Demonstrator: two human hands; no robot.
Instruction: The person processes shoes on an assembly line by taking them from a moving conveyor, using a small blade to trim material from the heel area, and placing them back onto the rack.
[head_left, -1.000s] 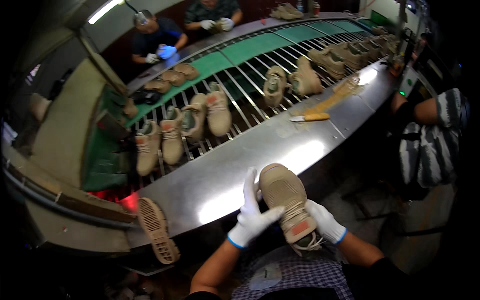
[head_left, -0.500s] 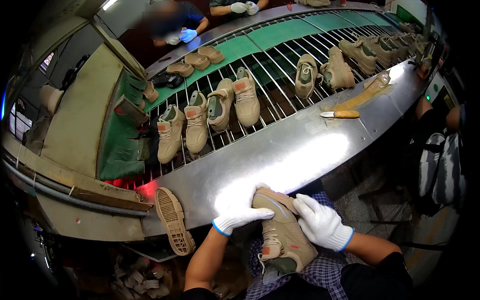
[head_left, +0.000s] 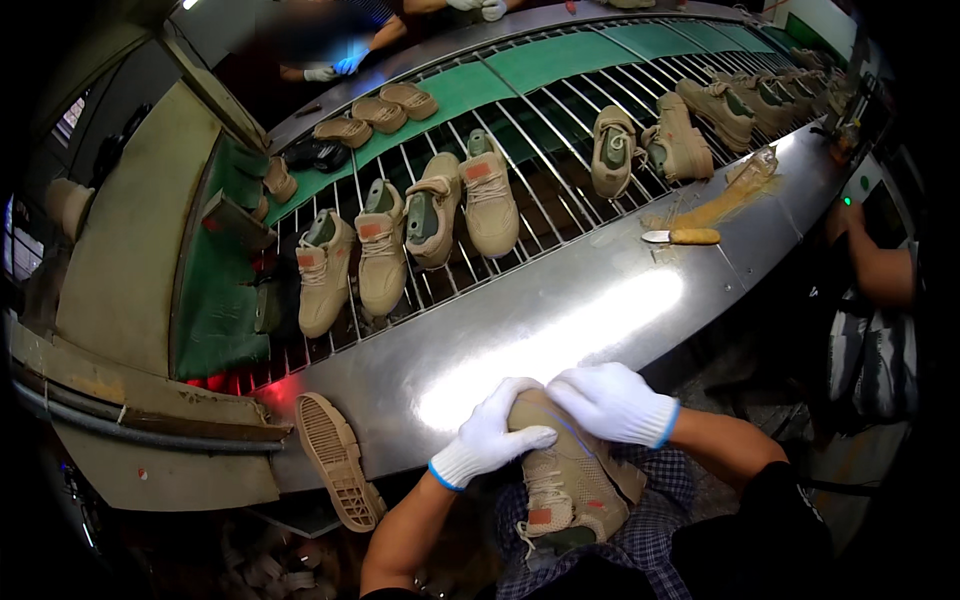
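A beige lace-up shoe (head_left: 570, 485) lies across my lap, its toe pointing away from me toward the metal table edge. My left hand (head_left: 492, 437), in a white knitted glove with a blue cuff, grips the toe from the left, thumb lying over the upper. From the right, my right hand (head_left: 615, 402), gloved alike, closes over the toe, its fingertips near the left hand's. Both hands hide most of the sole at the toe. To the left, a loose beige sole (head_left: 338, 462) rests tread-up, hanging over the table edge.
Several beige shoes (head_left: 492, 195) stand on a metal-rod rack (head_left: 555, 150) beyond the steel ledge (head_left: 540, 335). A short knife (head_left: 682, 237) with a yellowish handle lies on that ledge. Loose soles (head_left: 380, 113) sit farther back, near co-workers' gloved hands (head_left: 350, 58). Another person's arm (head_left: 880, 265) shows at right.
My right hand has moved from the sole's edge at the shoe's right side up over the toe. My left hand still grips the toe. The view has shifted slightly.
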